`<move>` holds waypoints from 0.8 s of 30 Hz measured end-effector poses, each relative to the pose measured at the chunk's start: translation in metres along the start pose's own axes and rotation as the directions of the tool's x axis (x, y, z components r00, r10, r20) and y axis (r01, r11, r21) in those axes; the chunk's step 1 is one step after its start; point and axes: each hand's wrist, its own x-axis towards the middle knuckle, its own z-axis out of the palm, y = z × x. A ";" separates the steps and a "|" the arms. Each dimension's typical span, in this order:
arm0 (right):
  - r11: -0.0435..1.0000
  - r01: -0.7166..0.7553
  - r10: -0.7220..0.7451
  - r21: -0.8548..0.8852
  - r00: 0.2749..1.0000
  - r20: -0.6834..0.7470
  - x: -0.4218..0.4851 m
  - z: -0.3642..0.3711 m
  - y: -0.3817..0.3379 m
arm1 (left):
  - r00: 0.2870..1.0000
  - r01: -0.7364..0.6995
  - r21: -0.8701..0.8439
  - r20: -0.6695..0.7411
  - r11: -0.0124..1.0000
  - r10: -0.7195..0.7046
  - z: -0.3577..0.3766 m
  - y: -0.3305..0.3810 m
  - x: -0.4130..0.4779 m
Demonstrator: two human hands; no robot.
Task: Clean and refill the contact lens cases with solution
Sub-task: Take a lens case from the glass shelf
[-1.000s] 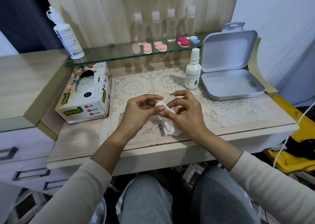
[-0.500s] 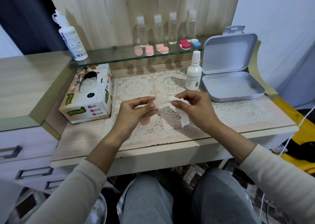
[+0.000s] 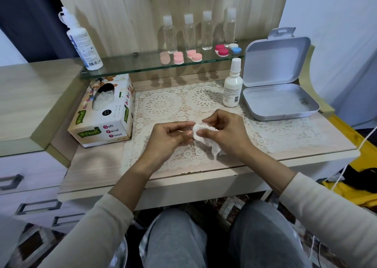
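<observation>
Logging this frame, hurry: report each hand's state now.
Left hand: pinches a small clear piece, probably a lens case; too small to confirm.
Right hand: holds the white tissue against it.

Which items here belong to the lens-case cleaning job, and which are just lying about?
Job: left hand pinching a small clear piece; right hand holding tissue against it; lens cases on shelf; small white bottle; large white bottle; tissue box.
Probably idle: open tin; four clear bottles; lace mat.
</observation>
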 end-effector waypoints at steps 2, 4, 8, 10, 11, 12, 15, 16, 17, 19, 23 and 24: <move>0.999 0.009 -0.009 -0.032 1.000 -0.026 -0.001 0.002 0.001 | 1.000 -0.003 0.001 0.009 1.000 0.003 0.000 0.000 0.000; 0.996 0.038 -0.042 -0.079 0.998 -0.053 -0.001 0.003 0.001 | 1.000 0.003 0.001 0.009 1.000 -0.003 0.000 -0.001 0.001; 0.990 0.081 -0.088 -0.115 0.994 -0.062 0.003 0.001 0.003 | 1.000 0.018 -0.011 -0.015 1.000 -0.018 -0.001 -0.002 0.002; 0.998 0.052 -0.053 -0.045 0.999 -0.012 0.003 -0.002 0.004 | 1.000 0.021 -0.018 -0.020 1.000 -0.021 -0.002 -0.002 0.002; 1.000 0.022 -0.022 0.015 0.999 0.027 0.002 -0.004 0.004 | 0.999 0.024 -0.022 -0.025 0.999 -0.025 -0.003 -0.002 0.002; 0.997 -0.015 0.010 0.078 0.998 0.066 0.001 -0.006 0.004 | 0.999 0.029 -0.027 -0.029 0.999 -0.030 -0.005 -0.002 0.002; 0.975 -0.083 0.055 0.205 0.989 0.136 -0.002 -0.007 0.005 | 0.999 0.037 -0.026 -0.029 0.999 -0.037 -0.006 -0.002 0.001; 0.979 -0.073 0.048 0.190 0.990 0.130 -0.002 -0.006 0.005 | 0.999 0.036 -0.024 -0.028 0.999 -0.037 -0.005 -0.002 0.001; 0.987 -0.047 0.031 0.152 0.993 0.111 -0.002 -0.005 0.004 | 0.999 0.034 -0.019 -0.025 0.999 -0.034 -0.004 -0.002 0.001; 0.996 -0.003 -0.002 0.084 0.998 0.059 -0.003 -0.002 0.002 | 1.000 0.025 -0.012 -0.016 1.000 -0.025 -0.003 -0.001 0.001; 0.996 0.016 -0.016 0.090 1.000 0.000 -0.002 -0.001 0.001 | 1.000 0.013 -0.027 0.011 1.000 -0.013 -0.003 0.002 0.003; 0.995 0.012 -0.012 0.098 1.000 -0.005 -0.002 -0.001 0.001 | 1.000 0.010 -0.019 0.015 1.000 -0.010 -0.003 0.002 0.002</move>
